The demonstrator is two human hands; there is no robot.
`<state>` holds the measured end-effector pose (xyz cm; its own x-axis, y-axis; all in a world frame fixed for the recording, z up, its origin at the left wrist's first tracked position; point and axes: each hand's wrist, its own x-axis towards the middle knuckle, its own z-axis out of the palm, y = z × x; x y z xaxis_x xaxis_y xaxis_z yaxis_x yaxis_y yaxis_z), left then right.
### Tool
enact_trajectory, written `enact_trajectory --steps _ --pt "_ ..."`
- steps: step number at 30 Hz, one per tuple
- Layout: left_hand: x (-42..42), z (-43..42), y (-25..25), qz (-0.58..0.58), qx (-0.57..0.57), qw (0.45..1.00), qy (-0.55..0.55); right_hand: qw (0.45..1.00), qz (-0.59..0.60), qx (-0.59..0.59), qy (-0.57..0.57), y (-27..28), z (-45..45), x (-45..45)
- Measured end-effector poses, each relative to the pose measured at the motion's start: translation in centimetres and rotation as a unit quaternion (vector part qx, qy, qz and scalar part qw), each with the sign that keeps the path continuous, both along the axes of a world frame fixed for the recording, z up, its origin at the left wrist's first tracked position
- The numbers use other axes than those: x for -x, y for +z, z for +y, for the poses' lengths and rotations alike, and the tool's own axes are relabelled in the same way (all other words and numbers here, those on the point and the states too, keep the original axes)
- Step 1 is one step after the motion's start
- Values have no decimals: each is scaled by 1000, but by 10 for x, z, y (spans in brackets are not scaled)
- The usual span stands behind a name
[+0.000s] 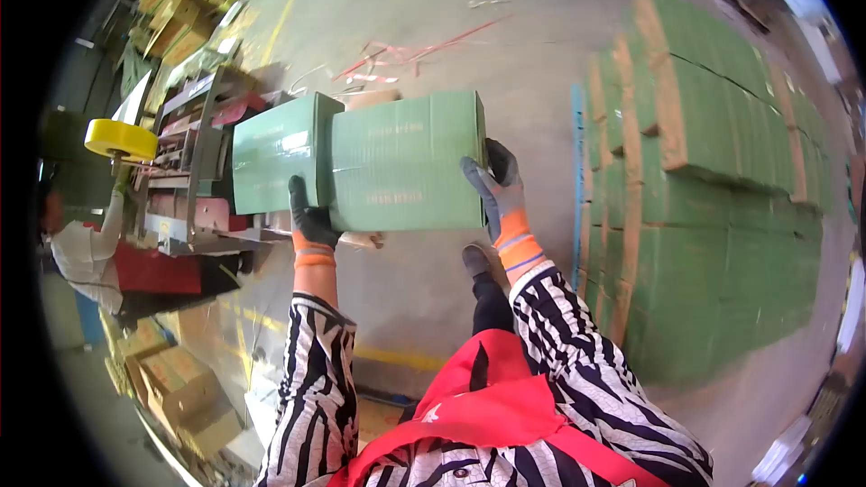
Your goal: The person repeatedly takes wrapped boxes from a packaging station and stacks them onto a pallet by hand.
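Note:
Two green cardboard boxes are side by side in front of me, the right box [406, 162] and the left box [273, 162]. My right hand [498, 185], in a grey and orange glove, grips the far right end of the right box. At the lower seam between the boxes is my left hand [311, 221], gloved alike, its thumb up against the left box and its other fingers hidden underneath. The left box lies at the end of a metal-framed machine [191, 158].
A tall stack of green boxes [722, 171] stands on the right. Red strapping scraps [406, 56] litter the floor ahead. On the left, a co-worker [95, 257] is beside a yellow tape roll [120, 140]. Brown cartons [180, 388] lie at lower left.

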<state>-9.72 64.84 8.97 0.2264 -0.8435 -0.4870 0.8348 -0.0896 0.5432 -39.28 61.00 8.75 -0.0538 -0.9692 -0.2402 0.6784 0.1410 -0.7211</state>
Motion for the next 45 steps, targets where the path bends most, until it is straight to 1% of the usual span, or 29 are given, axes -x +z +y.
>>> enact_trajectory --steps 2,3,5,6,7,8,9,10,11,13,15,17,18,20,22,24,26,27,28,29,31,32,33,34,37,39,42,43,45 --pt "29 24 26 36 69 995 -65 999 25 25 -34 33 45 26" --pt "53 42 37 52 63 994 -74 996 50 29 -66 39 75 48" --pt "98 77 46 -4 60 994 -91 984 103 43 -136 47 132 96" --pt "114 94 42 -19 31 997 -71 987 28 23 -156 52 158 120" --pt "133 112 55 24 44 993 -106 983 -49 3 -180 50 190 141" --pt "154 129 62 -41 27 993 -106 981 89 33 -170 61 210 153" --pt "162 119 58 -70 46 990 -116 957 225 56 -172 73 230 164" --pt "193 141 75 -61 84 979 -174 953 249 37 -172 83 269 189" --pt "210 148 67 -48 75 980 -177 949 267 13 -165 92 299 207" --pt "264 178 64 -141 71 959 -234 940 270 -74 -195 128 356 245" --pt "347 216 75 -132 25 937 -323 930 225 -107 -269 115 417 296" --pt "444 252 97 -40 -61 923 -378 890 271 -106 -350 42 517 409" --pt "481 260 93 -67 -61 909 -406 863 333 -81 -372 50 543 427" --pt "570 279 91 -123 -72 887 -439 840 339 -67 -418 62 586 464" --pt "664 287 100 -136 -33 874 -466 837 242 -67 -486 93 599 515" --pt "751 297 116 -118 40 860 -494 807 241 -57 -537 83 621 566" --pt "868 306 100 -151 34 826 -541 792 221 -39 -568 85 617 660" --pt "931 307 85 -169 31 813 -556 794 202 -33 -573 102 612 705" --pt "997 305 48 -140 87 810 -563 797 185 -26 -574 105 607 764" --pt "1062 304 50 -146 36 804 -575 785 195 -14 -588 93 600 837" --pt "1179 292 24 -142 34 803 -577 769 195 -31 -607 61 602 937" --pt "1234 289 19 -192 19 806 -560 768 186 -45 -611 35 608 992" --pt "1283 280 33 -225 -46 780 -583 767 187 -37 -612 34 595 1037" --pt "1328 272 33 -220 -52 778 -586 767 188 -34 -613 41 584 1077" --pt "1437 238 35 -209 -35 806 -552 771 208 -27 -602 43 550 1177" --pt "1493 208 25 -184 25 799 -571 764 226 -35 -603 41 527 1228" --pt "1564 167 16 -165 5 810 -563 746 254 -50 -613 28 493 1287" --pt "1574 156 27 -197 -41 793 -574 743 244 -47 -621 10 485 1306" --pt "1600 130 8 -301 -53 761 -573 734 226 -43 -639 -21 469 1335"
